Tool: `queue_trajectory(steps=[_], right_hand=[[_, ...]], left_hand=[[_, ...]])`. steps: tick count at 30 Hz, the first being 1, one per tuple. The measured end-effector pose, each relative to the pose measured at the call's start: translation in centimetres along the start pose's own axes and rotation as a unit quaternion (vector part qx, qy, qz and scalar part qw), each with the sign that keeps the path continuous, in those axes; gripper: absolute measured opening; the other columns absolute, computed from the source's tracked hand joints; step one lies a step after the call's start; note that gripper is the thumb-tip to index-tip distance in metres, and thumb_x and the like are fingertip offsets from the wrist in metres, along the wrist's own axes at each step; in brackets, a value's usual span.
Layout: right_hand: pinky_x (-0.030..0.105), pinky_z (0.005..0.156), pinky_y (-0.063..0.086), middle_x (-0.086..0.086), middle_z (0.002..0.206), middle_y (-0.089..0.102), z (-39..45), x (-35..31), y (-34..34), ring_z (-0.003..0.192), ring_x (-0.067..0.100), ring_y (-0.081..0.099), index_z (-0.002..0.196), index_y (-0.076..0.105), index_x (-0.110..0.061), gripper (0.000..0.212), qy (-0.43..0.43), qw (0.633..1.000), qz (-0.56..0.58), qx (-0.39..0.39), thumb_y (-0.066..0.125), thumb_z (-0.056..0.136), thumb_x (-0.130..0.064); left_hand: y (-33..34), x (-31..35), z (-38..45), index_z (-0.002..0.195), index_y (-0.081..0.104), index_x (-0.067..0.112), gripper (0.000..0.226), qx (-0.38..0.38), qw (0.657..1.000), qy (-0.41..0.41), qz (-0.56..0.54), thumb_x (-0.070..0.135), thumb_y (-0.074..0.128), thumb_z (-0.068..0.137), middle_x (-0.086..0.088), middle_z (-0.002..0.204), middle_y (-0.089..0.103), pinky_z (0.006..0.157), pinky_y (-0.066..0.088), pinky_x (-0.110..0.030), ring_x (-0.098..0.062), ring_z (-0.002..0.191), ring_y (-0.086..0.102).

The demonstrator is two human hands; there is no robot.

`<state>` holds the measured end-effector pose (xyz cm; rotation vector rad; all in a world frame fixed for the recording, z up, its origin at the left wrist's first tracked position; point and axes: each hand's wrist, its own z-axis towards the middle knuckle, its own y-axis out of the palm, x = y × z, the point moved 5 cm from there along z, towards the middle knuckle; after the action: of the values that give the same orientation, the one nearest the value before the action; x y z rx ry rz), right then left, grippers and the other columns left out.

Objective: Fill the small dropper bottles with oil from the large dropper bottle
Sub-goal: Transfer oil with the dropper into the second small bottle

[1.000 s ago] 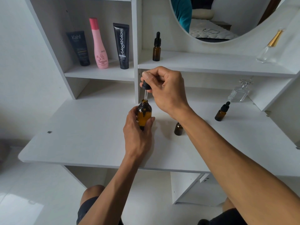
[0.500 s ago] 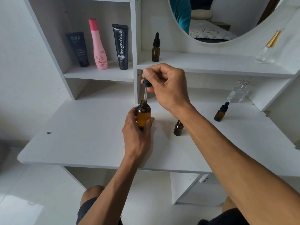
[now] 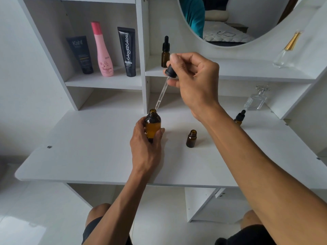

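amber glass made up the large dropper bottle (image 3: 152,125), which stood upright on the white table (image 3: 88,152) with its mouth uncapped. the left hand (image 3: 145,149) gripped it from behind, fingers and thumb curled round its lower body. a golden oil showed through the glass, filling much of the bottle, though the exact level sat behind the fingers.

the right hand (image 3: 192,80) pinched the black cap of the dropper (image 3: 163,89) between thumb and fingertips, holding it tilted, with the clear glass tube slanting down to the left. its tip hung just above the rim of the large bottle's mouth, outside it (whether any oil sat inside the tube could not be told).

to the right of the large bottle stood a small open bottle (image 3: 191,138), dark amber, upright and uncapped, apart from both hands; its contents could not be made out. further right, partly hidden by the right forearm, stood a capped small bottle (image 3: 239,118) with a black dropper top. another capped dropper bottle (image 3: 165,52) stood on the shelf behind the right hand.

on the left shelf stood a dark tube (image 3: 80,54), a pink bottle (image 3: 102,52) and a black tube (image 3: 128,52). two clear glass bottles, one gold-capped (image 3: 287,50) and one with a glass stopper (image 3: 256,99), stood at the right.
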<state>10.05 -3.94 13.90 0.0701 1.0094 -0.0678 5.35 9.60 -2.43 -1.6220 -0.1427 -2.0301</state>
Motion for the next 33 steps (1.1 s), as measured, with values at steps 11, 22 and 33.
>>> queue_trajectory(steps=[11, 22, 33], right_hand=[[0.029, 0.065, 0.060, 0.005, 0.088, 0.075, -1.2, 1.3, -6.0, 0.084, 0.022, 0.076, 0.092, 0.071, -0.015, 0.008, 0.041, 0.997, -0.007, 0.058, 0.067, 0.096, -0.020], [0.029, 0.065, 0.060, 0.005, 0.086, 0.073, -2.7, 3.0, -9.5, 0.085, 0.024, 0.076, 0.087, 0.069, -0.019, 0.010, 0.053, 0.995, -0.043, 0.067, 0.067, 0.096, -0.017], [0.030, 0.067, 0.060, 0.007, 0.087, 0.074, -3.3, 3.8, -9.3, 0.086, 0.025, 0.076, 0.090, 0.070, -0.020, 0.007, 0.064, 0.996, -0.049, 0.046, 0.067, 0.096, -0.018]], left_hand=[[0.0, 0.0, -0.1, 0.142, 0.048, 0.023, 0.053, 0.000, 1.000, 0.001, 0.005, 0.029, 0.071, 0.095, 0.004, 0.129, 0.062, 0.084, 0.049, -0.015, -0.014, 0.108, 0.062], [0.0, 0.1, -0.1, 0.141, 0.048, 0.022, 0.053, 0.006, 1.000, 0.004, 0.017, 0.030, 0.071, 0.094, 0.002, 0.127, 0.064, 0.085, 0.051, -0.021, -0.017, 0.109, 0.063], [0.1, 0.2, -0.2, 0.141, 0.048, 0.023, 0.053, 0.003, 1.000, -0.001, 0.011, 0.030, 0.072, 0.094, 0.003, 0.126, 0.064, 0.089, 0.055, -0.028, -0.017, 0.110, 0.063]])
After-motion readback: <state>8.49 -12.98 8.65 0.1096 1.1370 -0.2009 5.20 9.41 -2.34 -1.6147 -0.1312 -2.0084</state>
